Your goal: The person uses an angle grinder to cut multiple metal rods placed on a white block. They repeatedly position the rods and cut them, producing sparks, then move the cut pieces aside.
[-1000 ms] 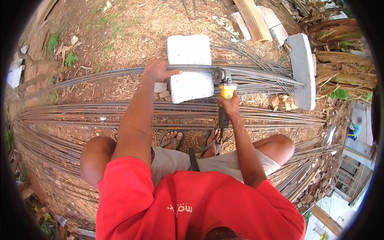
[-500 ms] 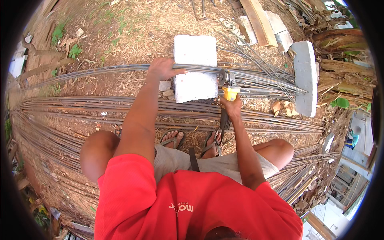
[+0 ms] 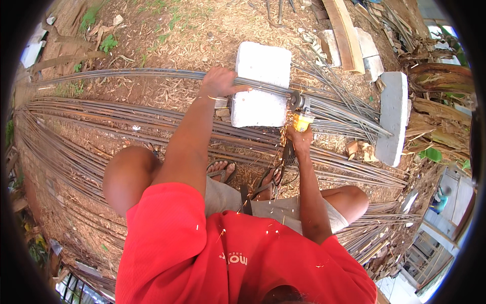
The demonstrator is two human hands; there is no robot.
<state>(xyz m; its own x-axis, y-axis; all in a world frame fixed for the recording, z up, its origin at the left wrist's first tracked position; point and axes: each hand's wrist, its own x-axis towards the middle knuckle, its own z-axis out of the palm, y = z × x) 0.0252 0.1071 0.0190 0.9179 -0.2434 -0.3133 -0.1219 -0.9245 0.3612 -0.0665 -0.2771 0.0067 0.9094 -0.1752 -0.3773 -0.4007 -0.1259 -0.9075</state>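
Right fingers (image 3: 292, 133) around grinder (image 3: 302, 121), sparks (image 3: 284, 137), left fingers (image 3: 242, 88) gripping rods (image 3: 263, 86)

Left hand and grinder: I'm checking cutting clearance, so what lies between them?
In the head view, the white block lies between the left hand and the grinder, with metal bars running across it.

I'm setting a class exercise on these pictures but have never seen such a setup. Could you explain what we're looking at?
No robot here: each grip is a person's bare hand. A wide fisheye camera on the head looks down, so straight edges bend. The left grip is on a bundle of metal rods crossing a white block; whether its fingers close around them is hidden. The right grip holds a yellow-and-black angle grinder, its disc at the rods, with sparks flying. More rods lie on the leaf-strewn ground.
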